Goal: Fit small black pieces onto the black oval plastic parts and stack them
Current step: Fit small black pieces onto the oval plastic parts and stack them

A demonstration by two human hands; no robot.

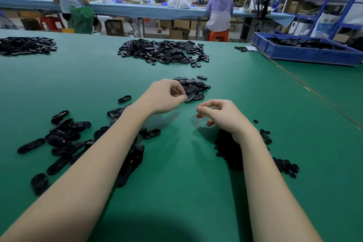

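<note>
— Both hands are out over the green tabletop. What is the left hand doing?

— It reaches to the near edge of a small heap of finished oval parts, fingers curled, thumb and fingertips pinched together right at one piece on that edge. Whether it truly grips the piece I cannot tell.

— And the right hand?

— It hangs just above the tabletop, nearer the body, fingers loosely curled with thumb and forefinger close. Nothing shows between them, though a tiny piece could hide there.

— Where is the stock?

— Loose black oval parts lie scattered under and left of the left forearm. A dark pile of small black pieces sits beneath the right wrist and spills to its right.

— Farther back?

— A large heap of oval parts in the middle, another heap at far left, and a blue tray holding more at far right.
</note>
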